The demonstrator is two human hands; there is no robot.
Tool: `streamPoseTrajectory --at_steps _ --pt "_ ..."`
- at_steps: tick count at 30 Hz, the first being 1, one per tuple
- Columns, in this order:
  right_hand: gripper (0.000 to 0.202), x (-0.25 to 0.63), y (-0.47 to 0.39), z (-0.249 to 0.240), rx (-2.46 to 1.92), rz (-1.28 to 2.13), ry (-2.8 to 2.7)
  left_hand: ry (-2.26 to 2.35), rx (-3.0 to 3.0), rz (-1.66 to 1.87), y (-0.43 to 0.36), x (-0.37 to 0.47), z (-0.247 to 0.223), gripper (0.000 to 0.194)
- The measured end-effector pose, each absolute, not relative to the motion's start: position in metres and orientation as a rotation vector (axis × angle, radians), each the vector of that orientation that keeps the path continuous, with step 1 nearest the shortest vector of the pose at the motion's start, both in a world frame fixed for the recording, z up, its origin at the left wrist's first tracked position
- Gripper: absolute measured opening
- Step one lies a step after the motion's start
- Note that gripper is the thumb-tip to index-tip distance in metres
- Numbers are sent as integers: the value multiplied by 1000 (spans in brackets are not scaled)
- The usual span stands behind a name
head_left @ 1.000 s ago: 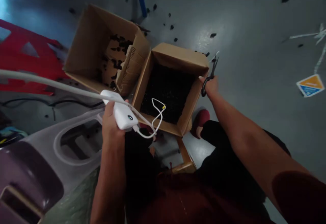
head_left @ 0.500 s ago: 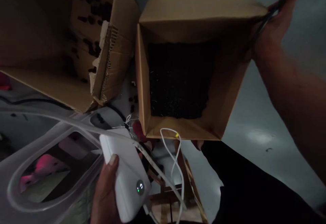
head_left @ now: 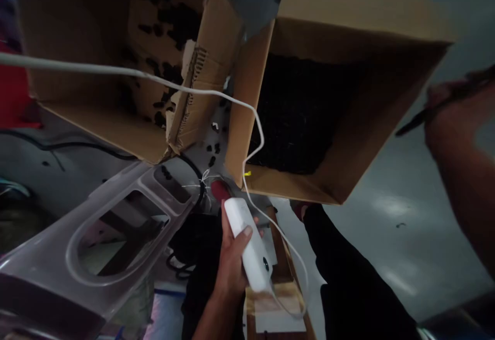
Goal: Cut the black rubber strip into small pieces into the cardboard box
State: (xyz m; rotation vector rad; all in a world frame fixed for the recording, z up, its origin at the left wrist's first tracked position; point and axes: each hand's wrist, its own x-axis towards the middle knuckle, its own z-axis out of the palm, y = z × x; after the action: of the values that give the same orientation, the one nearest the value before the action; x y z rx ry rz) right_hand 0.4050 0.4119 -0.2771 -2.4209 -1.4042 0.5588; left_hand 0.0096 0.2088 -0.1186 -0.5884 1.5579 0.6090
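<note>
My left hand (head_left: 234, 257) is wrapped round a white power bank (head_left: 250, 247), low in the middle of the view. A white cable (head_left: 216, 92) leaves the power bank's lower end, loops up past a yellow tag and runs off to the left edge. At the right, my right hand (head_left: 444, 105) is blurred and closed round a dark, thin tool (head_left: 415, 122) whose exact kind is unclear. It is apart from the open cardboard box (head_left: 294, 188), which holds a black mass (head_left: 297, 118).
Another torn cardboard box (head_left: 104, 131) with small black pieces (head_left: 181, 20) stands at upper left. Below it lies a translucent plastic frame (head_left: 50, 278). A wooden stool (head_left: 280, 270) is beneath my left hand. More black bits and a black cable (head_left: 77, 145) lie on the floor.
My left hand and the power bank have moved right and turned. My right hand has come away from the box's right edge and moved right and down. The white cable now crosses both boxes.
</note>
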Motion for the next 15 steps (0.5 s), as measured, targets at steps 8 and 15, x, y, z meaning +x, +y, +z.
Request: streamPoseTrajectory --at_steps 8,15 --pt "37 395 154 -130 -2820 1286 -1039 1537 -508 616 210 11 -110 89" --pt "43 410 -14 26 -3019 1545 -518 1386 -646 635 205 -10 -30 80"
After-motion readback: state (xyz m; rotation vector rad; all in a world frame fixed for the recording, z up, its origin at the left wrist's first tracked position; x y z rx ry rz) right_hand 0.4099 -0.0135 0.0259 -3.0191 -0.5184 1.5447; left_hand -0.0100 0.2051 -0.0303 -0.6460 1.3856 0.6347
